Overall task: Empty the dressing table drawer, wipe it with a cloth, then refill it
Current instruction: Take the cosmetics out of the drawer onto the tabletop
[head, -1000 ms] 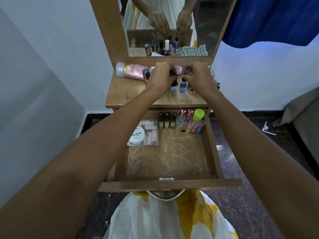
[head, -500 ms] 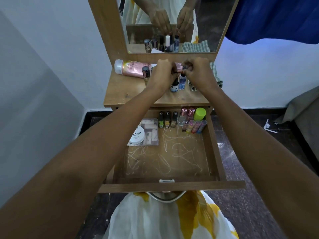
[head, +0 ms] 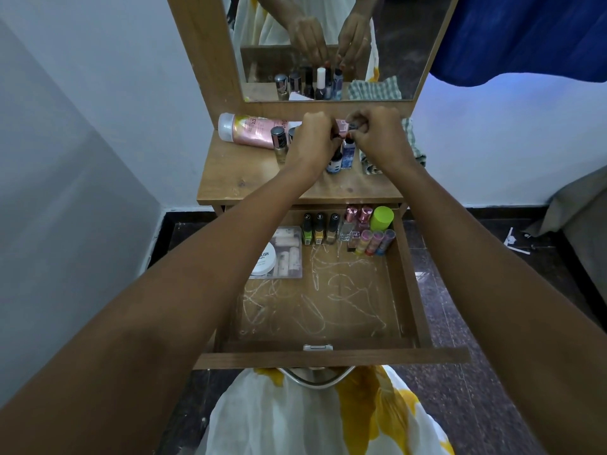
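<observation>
Head camera looks down at two bare arms reaching over an open drawer (head: 328, 357) to the top of a wooden desk (head: 243, 182). The left hand (head: 313, 141) and the right hand (head: 379, 139) are close together, both with fingers curled. The left hand pinches a small dark red thing (head: 338, 135), and the right hand pinches a small dark cap (head: 352, 126) just beside it; what these two things are is hard to tell. Under the hands stand one dark bottle (head: 334, 165) and one blue bottle (head: 347, 157), side by side. To the left stands one silver-capped bottle (head: 278, 142), and one pink tube (head: 253, 133) lies on its side below the mirror (head: 387, 44). One checked cloth (head: 413, 149) lies on the desk, right of the right hand. The drawer is pulled out toward the person. At its back stand three black-capped bottles (head: 319, 227) in a row, then two pink-capped bottles (head: 358, 216) and one green cap (head: 381, 218). Three little tubes (head: 375, 242) lie side by side in front of those. At the back left sits one clear box (head: 289, 254) with one round white jar (head: 264, 260) at its left side. White scribbly marks cover the drawer floor. A white and yellow dress (head: 312, 418) shows below the drawer.
</observation>
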Available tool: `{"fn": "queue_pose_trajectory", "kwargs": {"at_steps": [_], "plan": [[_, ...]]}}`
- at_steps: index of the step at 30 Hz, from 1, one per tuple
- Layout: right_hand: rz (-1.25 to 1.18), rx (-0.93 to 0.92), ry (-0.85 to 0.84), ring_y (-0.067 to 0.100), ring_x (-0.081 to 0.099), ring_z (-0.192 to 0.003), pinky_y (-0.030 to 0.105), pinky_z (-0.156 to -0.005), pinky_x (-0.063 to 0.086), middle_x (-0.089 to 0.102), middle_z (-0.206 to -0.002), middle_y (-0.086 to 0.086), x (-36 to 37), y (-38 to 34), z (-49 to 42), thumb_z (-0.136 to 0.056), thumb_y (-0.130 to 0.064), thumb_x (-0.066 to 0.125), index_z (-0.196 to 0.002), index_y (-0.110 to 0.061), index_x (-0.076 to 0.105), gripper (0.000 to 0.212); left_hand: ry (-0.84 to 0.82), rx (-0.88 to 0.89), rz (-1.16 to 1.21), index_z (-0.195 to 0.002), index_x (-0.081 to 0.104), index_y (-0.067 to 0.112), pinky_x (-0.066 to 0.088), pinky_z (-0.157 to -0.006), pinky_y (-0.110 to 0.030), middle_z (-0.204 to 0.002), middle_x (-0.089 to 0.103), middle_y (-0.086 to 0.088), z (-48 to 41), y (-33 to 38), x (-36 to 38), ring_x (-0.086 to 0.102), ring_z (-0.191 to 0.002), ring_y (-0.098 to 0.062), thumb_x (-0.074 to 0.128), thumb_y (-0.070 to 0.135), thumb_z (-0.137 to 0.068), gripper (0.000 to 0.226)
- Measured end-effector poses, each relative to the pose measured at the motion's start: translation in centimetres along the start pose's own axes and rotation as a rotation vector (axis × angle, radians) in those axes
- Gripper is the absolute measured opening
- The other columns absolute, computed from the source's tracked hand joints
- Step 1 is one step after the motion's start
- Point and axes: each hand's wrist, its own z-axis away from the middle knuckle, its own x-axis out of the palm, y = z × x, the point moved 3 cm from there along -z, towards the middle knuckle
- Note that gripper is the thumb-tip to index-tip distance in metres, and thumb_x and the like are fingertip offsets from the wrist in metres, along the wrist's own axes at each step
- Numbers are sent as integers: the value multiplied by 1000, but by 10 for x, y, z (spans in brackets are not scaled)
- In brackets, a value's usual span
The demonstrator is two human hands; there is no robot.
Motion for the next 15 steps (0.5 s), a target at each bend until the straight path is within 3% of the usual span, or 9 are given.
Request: {"fn": "queue_pose_trajectory", "kwargs": {"at_steps": [3,9,15], "plan": [[2,25,-6,0,45,-60,11,-56,39,56,-81,9,1,5,-3,-81,6,53,-104,2,63,25,-2,-13,10,-102,66,0,50,-71,-26,-98,68,-16,1,0,0,65,-85,-23,59,11,-87,19],[0,45,22,20,58,-79,14,-58,40,59,-82,14,1,12,1,-81,6,49,-107,1,61,29,25,-26,10,-100,66,-2,46,-68,-25,-96,68,-18,10,0,-5,65,-84,-24,59,9,-87,18],[13,21,66,13,56,-79,12,-58,40,64,-89,15,-9,10,19,-84,3,50,-109,1,61,27,52,-22,61,-99,65,-4,52,-76,-30,-97,68,-20,26,1,-11,65,-88,-26,58,4,-87,17]]}}
